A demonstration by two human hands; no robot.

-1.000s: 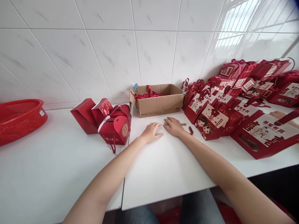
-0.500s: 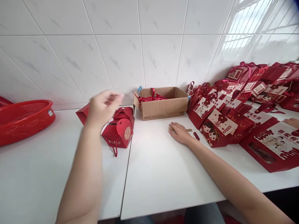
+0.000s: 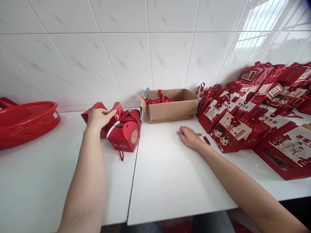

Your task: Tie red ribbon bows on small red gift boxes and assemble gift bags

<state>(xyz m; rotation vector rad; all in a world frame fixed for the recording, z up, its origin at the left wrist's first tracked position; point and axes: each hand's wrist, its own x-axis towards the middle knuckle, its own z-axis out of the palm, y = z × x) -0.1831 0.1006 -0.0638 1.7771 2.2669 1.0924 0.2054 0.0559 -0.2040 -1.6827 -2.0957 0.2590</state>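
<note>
My left hand (image 3: 98, 118) is closed on the upper edge of a red gift box (image 3: 104, 131) with open flaps, its fingertips partly hidden. Beside that box stands another red gift box (image 3: 123, 137) with a round gold emblem and a red rope handle hanging down its front. A third red box (image 3: 133, 117) sits behind it. My right hand (image 3: 190, 137) lies loosely on the white table over a thin tan stick (image 3: 198, 134), whose two ends show on either side of the fingers. Close to the wrist is a small dark red strip (image 3: 206, 140).
A cardboard box (image 3: 173, 111) holding red ribbon stands against the tiled wall, with blue clips on it. Many red gift boxes (image 3: 229, 132) crowd the right side. At left is a red plastic basket (image 3: 29, 126). Part of another person's hand (image 3: 307, 126) shows at the right edge.
My left hand has come down from above the boxes and taken hold of the open red gift box, whose flap now shows upright. My right hand stays on the table over the stick.
</note>
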